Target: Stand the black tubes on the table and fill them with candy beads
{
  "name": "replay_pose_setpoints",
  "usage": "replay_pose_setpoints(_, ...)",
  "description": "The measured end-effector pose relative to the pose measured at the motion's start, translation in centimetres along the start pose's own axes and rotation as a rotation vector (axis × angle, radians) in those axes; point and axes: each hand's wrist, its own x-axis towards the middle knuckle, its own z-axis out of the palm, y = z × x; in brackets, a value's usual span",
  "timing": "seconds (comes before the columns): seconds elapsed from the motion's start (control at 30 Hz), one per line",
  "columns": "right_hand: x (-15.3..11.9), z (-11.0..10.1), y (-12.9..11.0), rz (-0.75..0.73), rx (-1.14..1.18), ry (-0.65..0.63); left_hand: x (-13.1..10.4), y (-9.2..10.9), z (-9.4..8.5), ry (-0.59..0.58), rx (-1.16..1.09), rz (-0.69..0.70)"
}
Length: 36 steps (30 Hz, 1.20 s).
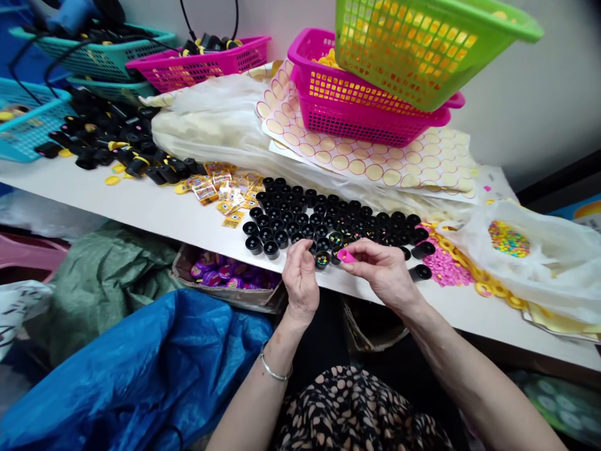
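Observation:
Between the thumb and fingers of my right hand (378,268) is a small pink scoop (346,255), held just over the front row of black cups. My left hand (302,279) is closed, its fingers curled at the front edge of the same group; whether they hold anything is hidden. A black cup (322,259) with colourful candy beads inside stands between my hands. Behind it another black cup (335,238) also shows coloured beads. Many upright black cups (271,249) spread across the table in tight rows, most showing dark insides.
Pink pellets (446,263) and yellow rings (502,294) lie at right, beside a clear bag (554,250) of coloured beads. Wrapped packets (230,191) lie left of the cups. Pink baskets (370,119) and a green basket (432,56) stack behind. Below sits a cardboard box (225,294).

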Motion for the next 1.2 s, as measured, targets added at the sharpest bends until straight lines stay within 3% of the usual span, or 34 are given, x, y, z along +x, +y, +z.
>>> replay_pose_setpoints(0.13,2.8,1.1,0.5,-0.175,-0.387,-0.056,-0.1,-0.7,-0.3,-0.05,0.12,0.164)
replay_pose_setpoints(0.33,4.6,1.7,0.5,-0.159,-1.037,-0.139,0.0,-1.4,-0.4,-0.125,0.146,0.338)
replay_pose_setpoints(0.5,4.8,1.9,-0.6,-0.172,-1.318,-0.218,0.0,-1.8,-0.4,-0.168,0.166,0.453)
replay_pose_setpoints(0.67,5.3,2.8,-1.4,-0.211,-1.459,-0.331,0.0,-1.7,-0.4,-0.168,0.156,0.435)
replay_pose_setpoints(0.83,5.7,2.9,-1.9,-0.29,-1.466,-0.382,-0.1,-1.1,-0.7,-0.111,0.097,0.345)
replay_pose_setpoints(0.97,5.7,1.2,-2.5,-0.267,-1.363,-0.295,-0.2,-0.6,-1.3,-0.037,0.049,0.274)
replay_pose_setpoints(1.1,3.9,-3.8,-3.2,-0.243,-0.824,-0.057,-0.2,-0.4,-2.2,0.102,0.027,0.181)
replay_pose_setpoints(1.17,2.3,-8.0,-2.7,-0.224,-0.552,0.151,0.0,-0.5,-2.9,0.196,0.057,0.135)
replay_pose_setpoints(1.2,1.5,-10.5,-2.2,-0.196,-0.45,0.32,0.1,-0.6,-3.3,0.238,0.079,0.104)
